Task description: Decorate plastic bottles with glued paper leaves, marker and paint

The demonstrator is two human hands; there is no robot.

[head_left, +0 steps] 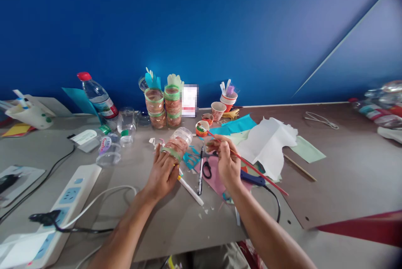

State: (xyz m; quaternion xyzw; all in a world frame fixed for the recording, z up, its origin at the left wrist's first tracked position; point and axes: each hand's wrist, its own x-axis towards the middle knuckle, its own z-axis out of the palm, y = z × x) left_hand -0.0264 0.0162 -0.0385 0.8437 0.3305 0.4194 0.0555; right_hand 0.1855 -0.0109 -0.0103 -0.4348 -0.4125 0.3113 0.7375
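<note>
My left hand (pixel 163 177) is closed round the lower end of a clear plastic bottle piece (pixel 179 144), painted brown with a green band, tilted above the table. Between the fingers of my right hand (pixel 226 160) is a long red-handled paintbrush (pixel 257 170). Its tip reaches into a small cut-down paper cup (pixel 202 128) with green paint inside. A second short cup (pixel 207 118) stands behind that one. Below my hands lie a black pen (pixel 200 172), a white marker (pixel 191 190) and scissors (pixel 207 170) on pink paper.
Painted bottle holders (pixel 155 107) stand at the back beside a stack of paper cups (pixel 228 102). Crumpled white paper (pixel 266 143) and a blue glue gun (pixel 253 178) lie to the right. A power strip (pixel 70 197) with cables and a red-capped bottle (pixel 99 99) are on the left.
</note>
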